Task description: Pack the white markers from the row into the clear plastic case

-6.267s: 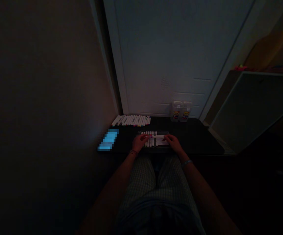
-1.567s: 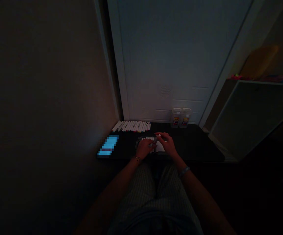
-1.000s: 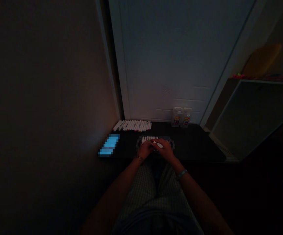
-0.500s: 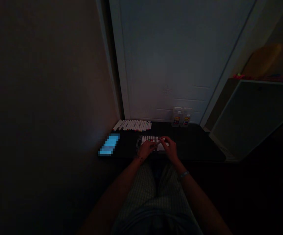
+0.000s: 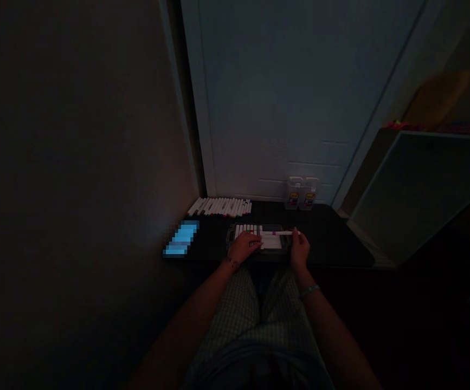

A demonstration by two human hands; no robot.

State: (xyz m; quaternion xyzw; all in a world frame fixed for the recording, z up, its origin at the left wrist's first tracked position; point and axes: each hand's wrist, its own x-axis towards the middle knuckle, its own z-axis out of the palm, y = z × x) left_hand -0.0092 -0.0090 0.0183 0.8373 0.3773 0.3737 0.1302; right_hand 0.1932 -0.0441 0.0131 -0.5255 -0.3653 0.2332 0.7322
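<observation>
A clear plastic marker case lies open in front of me, with several white markers in its left part and a white area in its right part. My right hand is closed at the case's right side, pinching the right end of a white marker with a purple band. That marker lies level across the case, its left end near my left fingers. My left hand is over the left part of the case, fingers stretched to the right and thumb apart. Nothing shows between them.
The case rests on a black table. Behind it, a row of white markers lies at the back left, and two clear cases stand upright against the white door. A pixelated bright blue object lies at the left edge.
My right hand has moved right, away from my left hand, with the marker now stretched out between them. My left hand has hardly moved.
</observation>
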